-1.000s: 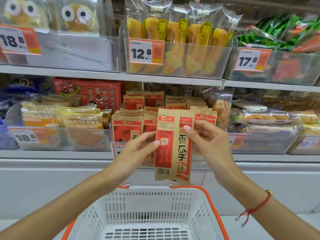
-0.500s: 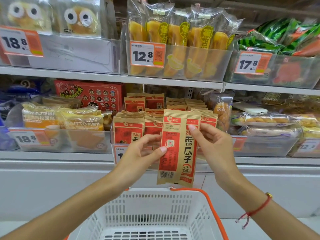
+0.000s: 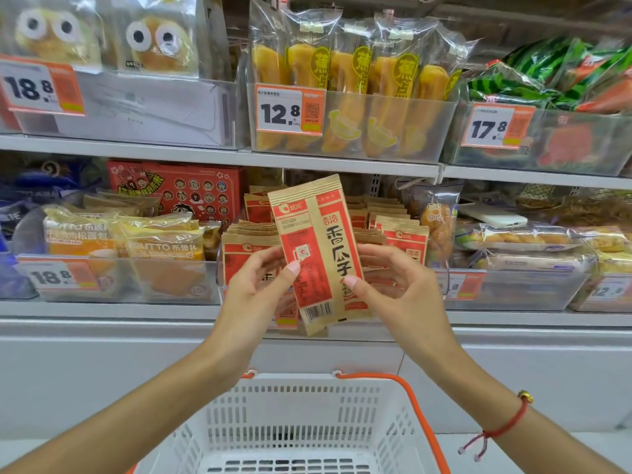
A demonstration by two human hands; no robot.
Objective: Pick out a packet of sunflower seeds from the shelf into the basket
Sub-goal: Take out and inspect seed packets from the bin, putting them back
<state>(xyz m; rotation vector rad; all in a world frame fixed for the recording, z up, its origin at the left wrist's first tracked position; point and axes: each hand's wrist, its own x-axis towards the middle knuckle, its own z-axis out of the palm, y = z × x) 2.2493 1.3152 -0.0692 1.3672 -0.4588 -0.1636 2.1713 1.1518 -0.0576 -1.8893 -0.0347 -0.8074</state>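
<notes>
Above the white basket [image 3: 290,419], both hands, left [image 3: 254,285] and right [image 3: 398,285], pinch one seed packet [image 3: 316,254] upright (fingers closed on its edges), off the shelf [image 3: 219,309]; next, probably lowering it in.

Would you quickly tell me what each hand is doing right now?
Left hand: closed on the seed packet, thumb on its front.
Right hand: closed on the same packet's right edge.

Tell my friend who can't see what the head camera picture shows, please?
Two hands, left hand and right hand, hold a tan and red seed packet up before a snack shelf. A white basket with an orange handle waits below.
</notes>
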